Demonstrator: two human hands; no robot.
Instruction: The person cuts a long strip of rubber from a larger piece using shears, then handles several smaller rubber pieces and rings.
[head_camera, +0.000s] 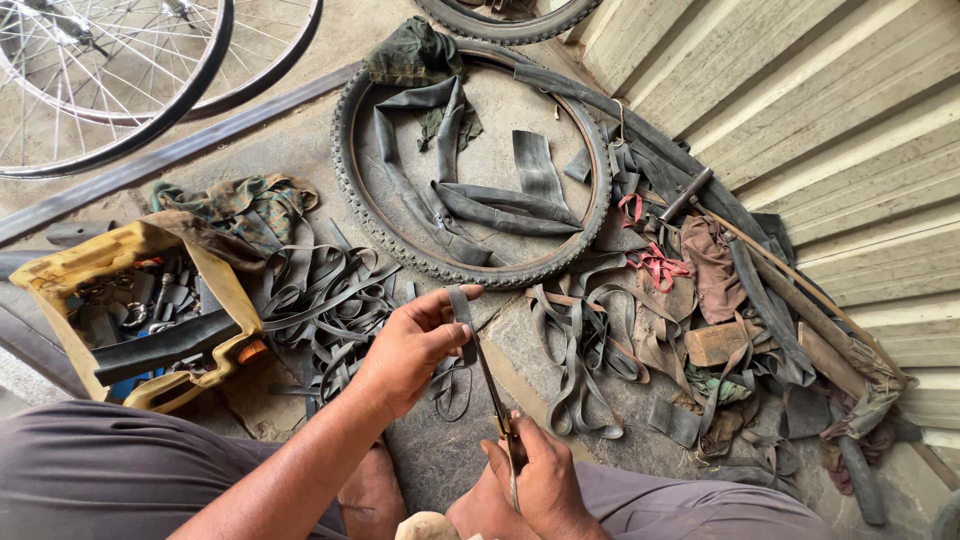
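My left hand (412, 345) pinches a narrow strip of black rubber inner tube (462, 322) and holds it upright over the concrete floor. My right hand (540, 480) grips the handles of a pair of scissors (492, 390). The blades point up and away from me, their tips right beside the strip under my left fingers. A thin loop of rubber (452, 390) hangs below my left hand. My knees in grey trousers fill the bottom edge.
A knobby bicycle tyre (348, 175) lies ahead with cut tube pieces inside it. A battered yellow container (60, 265) of tools sits at left. Heaps of rubber strips, rags, a wooden block (722, 342) and a hammer (686, 194) lie at right. Spoked wheels (120, 70) at top left.
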